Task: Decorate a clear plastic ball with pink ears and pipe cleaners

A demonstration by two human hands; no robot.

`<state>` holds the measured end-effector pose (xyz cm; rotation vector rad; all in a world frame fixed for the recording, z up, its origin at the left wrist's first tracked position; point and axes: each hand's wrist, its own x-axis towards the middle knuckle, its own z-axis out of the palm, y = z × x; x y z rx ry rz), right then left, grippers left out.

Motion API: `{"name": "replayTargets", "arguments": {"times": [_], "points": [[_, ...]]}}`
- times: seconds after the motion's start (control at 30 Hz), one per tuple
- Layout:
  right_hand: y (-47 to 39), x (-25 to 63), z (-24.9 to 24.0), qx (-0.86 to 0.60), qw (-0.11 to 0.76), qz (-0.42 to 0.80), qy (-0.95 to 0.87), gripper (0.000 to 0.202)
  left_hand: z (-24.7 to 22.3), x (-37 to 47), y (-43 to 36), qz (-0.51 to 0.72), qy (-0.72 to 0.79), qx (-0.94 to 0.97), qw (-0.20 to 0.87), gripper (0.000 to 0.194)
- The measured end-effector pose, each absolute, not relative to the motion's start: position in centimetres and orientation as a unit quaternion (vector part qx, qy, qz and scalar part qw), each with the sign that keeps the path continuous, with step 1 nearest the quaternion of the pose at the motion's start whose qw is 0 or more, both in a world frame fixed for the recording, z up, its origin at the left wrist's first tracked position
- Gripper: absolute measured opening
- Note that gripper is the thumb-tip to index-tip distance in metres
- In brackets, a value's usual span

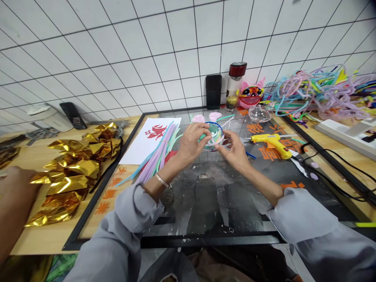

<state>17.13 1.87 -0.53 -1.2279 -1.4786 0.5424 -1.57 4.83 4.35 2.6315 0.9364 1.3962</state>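
Between my hands, over the dark glass tabletop, is a clear plastic half-ball (216, 132) with a blue pipe cleaner along its rim and coloured bits showing inside. My left hand (192, 141) is closed at its left side, thumb and fingers bent together at the rim. From the right, my right hand (233, 149) grips it between thumb and fingers. Just behind lie pink fuzzy coils (215, 116). A bundle of purple, blue and green pipe cleaners (155, 152) is left of my left hand, partly over white paper (141, 135) with a red print.
A yellow glue gun (272, 143) with a black cord lies at right. Behind stand a phone (213, 92), a tea bottle (234, 84), a pink animal-faced ball (251, 95) and another clear half-ball (259, 113). Gold foil (70, 172) and another person's arm (17, 203) are at left.
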Motion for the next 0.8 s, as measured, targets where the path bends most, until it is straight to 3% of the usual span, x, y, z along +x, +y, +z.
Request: {"name": "replayTargets", "arguments": {"times": [0.3, 0.8], "points": [[2.1, 16.67, 0.02, -0.533, 0.547, 0.217, -0.608, 0.054, 4.6, -1.75, 5.28, 0.439, 0.295, 0.849, 0.019, 0.013], [2.19, 16.61, 0.34, -0.548, 0.532, 0.217, -0.607, 0.066, 4.96, -1.62, 5.81, 0.432, 0.282, 0.856, 0.011, 0.012]]}}
